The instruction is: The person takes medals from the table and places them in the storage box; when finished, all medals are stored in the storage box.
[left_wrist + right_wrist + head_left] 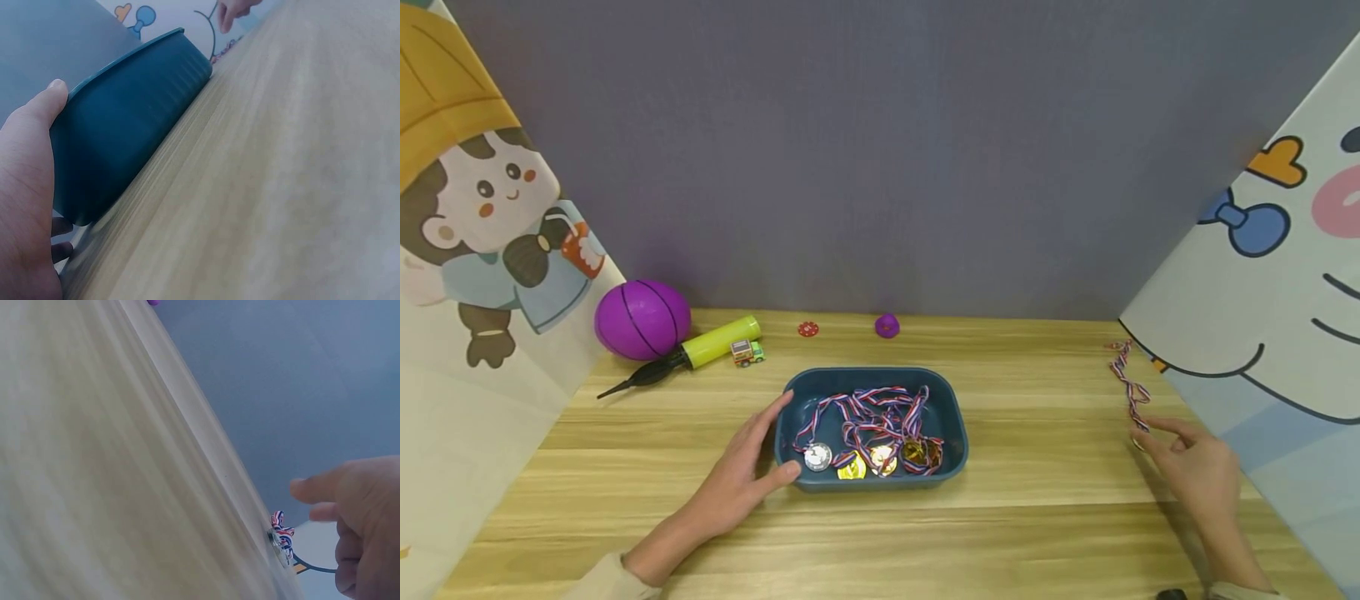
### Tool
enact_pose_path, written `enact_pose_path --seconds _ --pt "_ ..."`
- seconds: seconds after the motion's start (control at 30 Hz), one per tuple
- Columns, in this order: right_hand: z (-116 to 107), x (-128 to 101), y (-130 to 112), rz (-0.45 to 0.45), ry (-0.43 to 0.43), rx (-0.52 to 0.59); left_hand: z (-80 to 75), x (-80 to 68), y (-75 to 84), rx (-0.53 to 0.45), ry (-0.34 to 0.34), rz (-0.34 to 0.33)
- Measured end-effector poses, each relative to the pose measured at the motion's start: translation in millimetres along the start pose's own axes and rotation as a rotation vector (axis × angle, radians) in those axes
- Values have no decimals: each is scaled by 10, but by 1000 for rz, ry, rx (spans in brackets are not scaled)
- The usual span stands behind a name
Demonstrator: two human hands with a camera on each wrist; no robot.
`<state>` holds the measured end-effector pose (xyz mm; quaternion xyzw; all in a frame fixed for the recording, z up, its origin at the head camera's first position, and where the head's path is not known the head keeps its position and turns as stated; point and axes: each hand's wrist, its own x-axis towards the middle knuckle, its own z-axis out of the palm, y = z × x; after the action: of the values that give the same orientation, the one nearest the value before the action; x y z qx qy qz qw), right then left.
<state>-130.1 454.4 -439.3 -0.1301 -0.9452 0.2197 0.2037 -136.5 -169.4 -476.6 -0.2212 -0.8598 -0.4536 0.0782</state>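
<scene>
My left hand [741, 471] holds the left end of a dark blue plastic bin [880, 485], thumb at the near corner and fingers along the far side. In the left wrist view the thumb lies at the bin's rim [125, 61], with two fingertips showing low past its end. Inside the bin are a silver medal [817, 457], several gold medals and tangled striped ribbons [880, 408]. My right hand [1198, 471] hovers over another medal [275, 540] on the table at the right, whose striped ribbon [1123, 375] stretches away; a gap shows between fingers and medal.
At the back left are a purple ball [642, 319], a yellow-green hand pump [718, 342] and a small toy truck [747, 353]. A red chip [808, 329] and a purple ring [887, 326] lie near the grey back wall [880, 167]. Printed panels flank the table.
</scene>
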Motion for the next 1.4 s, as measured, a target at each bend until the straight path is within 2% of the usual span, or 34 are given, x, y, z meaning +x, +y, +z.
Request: enact_pose_path --seconds 0.27,0.43,0.7,1.03,1.4 --pt "-5 34 76 79 -67 -73 6 5 -12 0 5 8" --pt "-1 47 154 99 -110 -91 6 3 -17 1 7 10" --pt "23 62 227 71 -144 -88 5 4 -12 -3 3 14" --pt "62 66 137 44 -193 -91 -2 -7 -4 -1 2 1" --pt "174 -51 -29 -91 -47 -44 1 -3 -12 -2 -2 9"
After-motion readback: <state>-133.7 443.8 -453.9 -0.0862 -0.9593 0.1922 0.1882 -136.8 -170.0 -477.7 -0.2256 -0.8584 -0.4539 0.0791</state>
